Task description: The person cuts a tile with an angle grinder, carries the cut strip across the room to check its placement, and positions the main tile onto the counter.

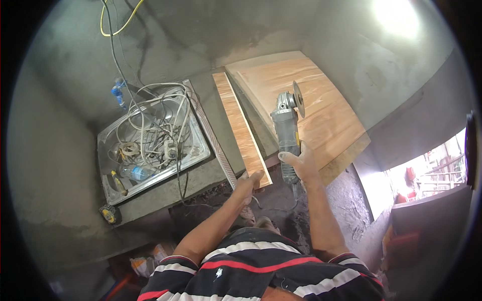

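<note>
My right hand [301,163] is closed round the body of a grey-green angle grinder [287,133], which stands upright above the counter's front edge. Its round cutting disc [298,99] points to the far right, and a cable leaves its lower end. A long, narrow wood-patterned strip [238,123] with a pale edge lies on the counter to the left of the grinder. Its near end is gripped by my left hand [247,185], with some fingers hidden beneath. The disc is apart from the strip. I cannot tell whether it spins.
A wide wood-patterned sheet [321,100] lies on the right. To the left, a metal sink [203,150] holds tangled cables, a plastic bottle [136,173] and a yellow-black tool [119,182]. A thin striped strip [211,133] runs beside it. A tape measure [108,214] sits at the corner.
</note>
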